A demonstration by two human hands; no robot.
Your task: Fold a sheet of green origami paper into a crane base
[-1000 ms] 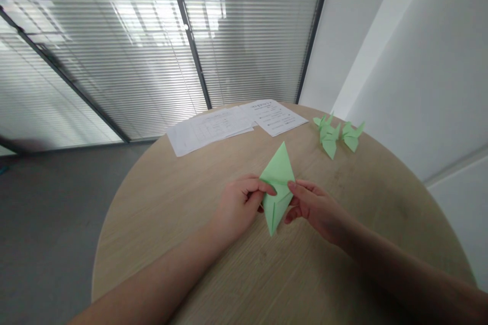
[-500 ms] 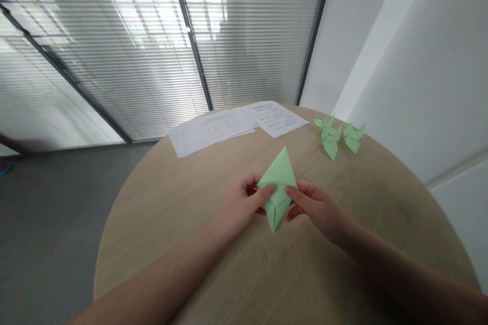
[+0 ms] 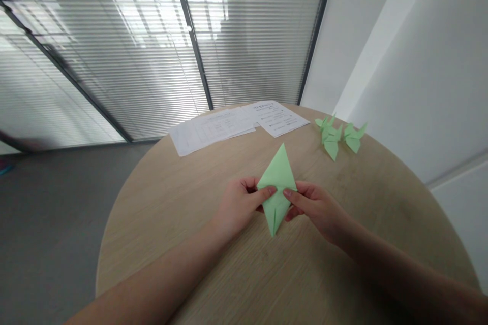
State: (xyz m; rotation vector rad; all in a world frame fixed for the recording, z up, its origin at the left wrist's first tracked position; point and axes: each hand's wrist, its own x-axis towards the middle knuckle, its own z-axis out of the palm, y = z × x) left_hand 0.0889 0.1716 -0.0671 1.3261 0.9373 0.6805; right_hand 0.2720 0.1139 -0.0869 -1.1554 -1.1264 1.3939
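A light green sheet of origami paper (image 3: 279,170), folded into a long diamond, is held between both hands above the table. One point faces away from me; the lower point, with a slit down its middle, faces me. My left hand (image 3: 244,202) pinches the left corner, its thumb lying on the front face. On the other side my right hand (image 3: 314,205) grips the right corner, thumb also on the front. The fingers behind the paper are partly hidden.
Several folded green paper figures (image 3: 331,136) sit at the far right of the round wooden table (image 3: 163,213). Printed white sheets (image 3: 213,129) lie overlapping along the far edge. Beyond stand a glass partition with blinds (image 3: 251,35) and a white wall (image 3: 430,71).
The green paper has flattened and its diamond looks slightly longer, with the lower point nearer me. Both thumbs have shifted a little across its face.
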